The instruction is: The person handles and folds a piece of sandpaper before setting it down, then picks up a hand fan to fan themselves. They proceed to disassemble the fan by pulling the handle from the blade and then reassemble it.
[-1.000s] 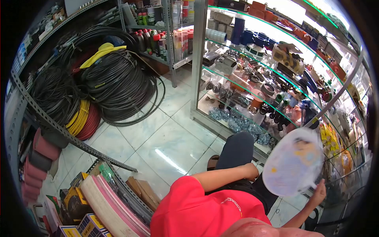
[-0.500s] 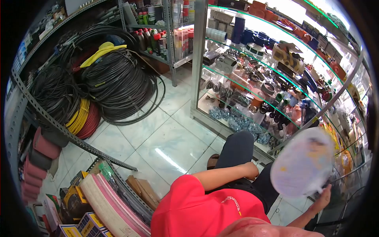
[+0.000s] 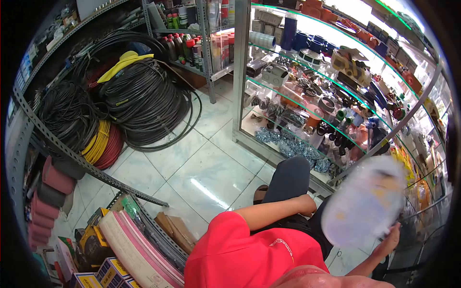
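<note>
My right hand (image 3: 390, 241) is closed around the lower edge of a whitish oval hand fan (image 3: 362, 204), which is blurred by motion and has faint yellow and dark marks. The fan is held up over my right leg, in front of the glass display case (image 3: 237, 96). My left hand (image 3: 307, 205) rests curled like a fist on my lap, near my raised dark trouser knee (image 3: 288, 177). Nothing shows in it, though its palm side is turned from view.
Large coils of black cable (image 3: 144, 101) lie on the left, with yellow wire (image 3: 99, 144) and red wire (image 3: 113, 149) beside them. A metal shelf (image 3: 209, 57) holds spray cans. Boxes (image 3: 113, 273) stand at lower left. Tiled floor (image 3: 201, 168) lies between.
The hand fan has swung slightly to the left and tilted, and my right hand has shifted a little with it. My left hand stays on my lap.
</note>
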Motion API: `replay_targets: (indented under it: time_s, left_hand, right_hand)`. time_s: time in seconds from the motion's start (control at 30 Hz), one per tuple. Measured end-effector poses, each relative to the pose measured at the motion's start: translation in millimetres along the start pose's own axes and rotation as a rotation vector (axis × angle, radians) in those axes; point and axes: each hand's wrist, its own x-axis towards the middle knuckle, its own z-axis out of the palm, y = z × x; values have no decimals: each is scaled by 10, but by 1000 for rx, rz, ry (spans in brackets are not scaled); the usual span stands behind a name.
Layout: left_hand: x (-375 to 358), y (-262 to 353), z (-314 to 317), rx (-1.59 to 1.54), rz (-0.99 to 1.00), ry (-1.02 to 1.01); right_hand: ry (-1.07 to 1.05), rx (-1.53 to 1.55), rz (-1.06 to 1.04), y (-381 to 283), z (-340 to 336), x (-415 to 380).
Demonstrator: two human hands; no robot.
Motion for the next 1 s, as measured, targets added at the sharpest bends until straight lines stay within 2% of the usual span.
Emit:
replay_targets:
  time_s: [0.03,0.07,0.1,0.2,0.27,0.3,0.37,0.4,0.43,0.47,0.57,0.6,0.63,0.7,0.73,0.77,0.83,0.87,0.9,0.93,0.97,1.0]
  left_hand:
    - [-11,1,-6,29,40,0]
    - [-14,13,-19,18,22,-14]
    - [-27,27,-48,18,28,-16]
    - [-48,46,-97,20,8,-38]
    - [-37,17,-72,-15,38,-16]
    - [-28,12,-46,-16,31,-13]
    - [9,22,-8,-87,-46,84]
    - [-13,37,-48,-23,-51,20]
    - [-70,34,-101,29,59,18]
    - [-74,35,-117,30,44,-2]
    - [-7,2,-6,16,35,-11]
    - [1,3,-5,2,35,9]
    - [10,10,-5,2,39,12]
    - [-7,15,-27,-20,6,4]
    - [-12,15,-52,-21,4,12]
    - [-23,14,-63,-1,30,5]
    - [5,4,-37,87,33,-24]
    - [16,0,-17,87,31,-25]
    - [10,12,-17,23,-6,50]
    - [-4,27,-10,-41,-43,121]
    - [-18,28,-8,-41,-39,113]
    - [-31,14,-37,-4,11,62]
  right_hand:
    - [96,124,-20,-91,26,-20]
    - [-393,641,52,-287,-43,-47]
    - [-796,956,45,-383,3,-64]
    - [-883,1081,42,-312,87,-156]
    - [-561,353,102,16,-50,-115]
    - [-567,356,104,136,-161,-26]
    - [-520,-798,-195,294,-332,138]
    - [-522,-796,-195,272,-314,140]
    - [-389,-596,-128,234,-313,150]
    - [-255,-397,-60,183,-324,157]
    - [-556,724,22,-369,23,-132]
    - [-689,934,57,-408,44,-133]
    - [-689,932,53,-389,44,-139]
    - [-853,902,82,-232,81,-181]
    - [-523,561,87,-101,104,-249]
    - [-565,244,112,141,-52,-128]
    - [-431,-628,-183,261,-106,-68]
    - [-472,-755,-210,251,-198,-2]
    - [-472,-755,-209,141,-166,-20]
    - [-502,-611,-181,19,-91,-72]
    - [-525,-468,-151,-59,-78,-109]
    - [-677,-236,-111,-22,-244,3]
